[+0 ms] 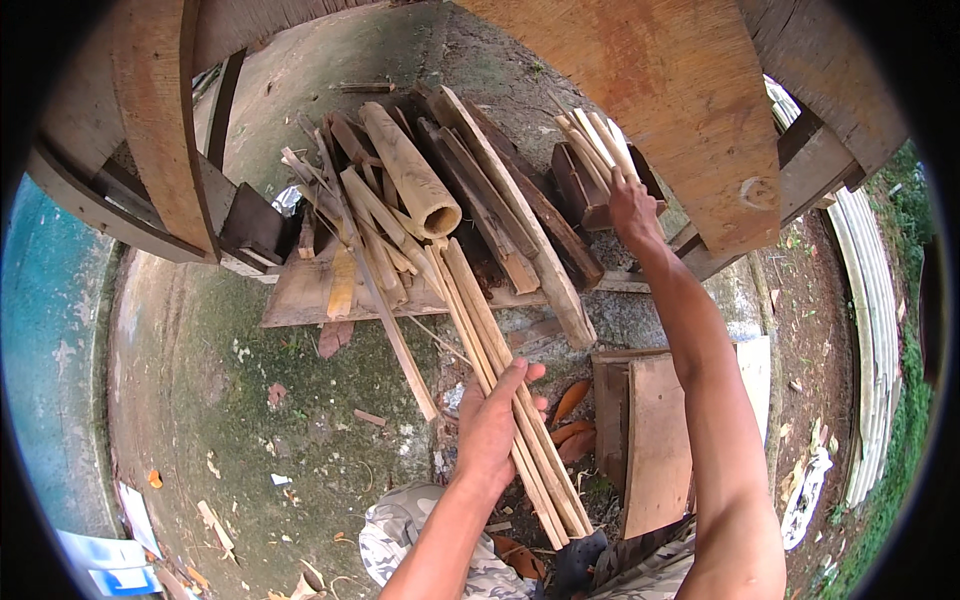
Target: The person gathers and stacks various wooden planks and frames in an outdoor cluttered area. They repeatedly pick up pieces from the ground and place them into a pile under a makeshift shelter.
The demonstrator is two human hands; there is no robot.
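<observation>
My left hand (490,425) is closed around several long pale wood strips (470,310), thumb on top. The strips slant from the lumber pile down toward my knees. At the back right, my right arm reaches out and my right hand (635,212) is closed on the near ends of several short, light wood strips (596,145). These strips lie over a dark brown wooden piece (580,185); the fingertips are partly hidden. Between and beyond my hands lies the lumber pile, with a hollow bamboo tube (410,165) and a long weathered plank (515,205).
Large plywood panels (660,100) arch overhead at the far side. A wooden board stack (655,440) stands near my right knee. The mossy ground (280,400) carries scraps and dry leaves. A teal wall (55,350) runs along the left, corrugated sheets (865,350) along the right.
</observation>
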